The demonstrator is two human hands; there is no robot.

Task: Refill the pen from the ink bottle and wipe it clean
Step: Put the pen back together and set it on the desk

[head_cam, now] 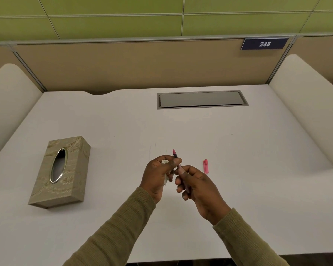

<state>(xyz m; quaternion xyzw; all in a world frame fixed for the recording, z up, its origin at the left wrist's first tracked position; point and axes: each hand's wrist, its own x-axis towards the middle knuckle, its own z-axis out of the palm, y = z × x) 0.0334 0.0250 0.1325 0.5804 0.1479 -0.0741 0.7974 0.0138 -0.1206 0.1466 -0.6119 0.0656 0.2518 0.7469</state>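
Observation:
A slim pen (175, 155) with a pink tip points up and away above the middle of the white desk (238, 169). My right hand (198, 189) grips its lower barrel. My left hand (158, 177) holds a crumpled white tissue (165, 181), and its thumb and fingers press against the pen's middle. The pink pen cap (205, 166) lies on the desk just right of my hands. No ink bottle is in view.
A beige patterned tissue box (60, 171) with an oval opening lies at the left. A grey cable hatch (201, 99) is set into the desk at the back. White side dividers (306, 104) flank the desk, and a tan partition stands behind.

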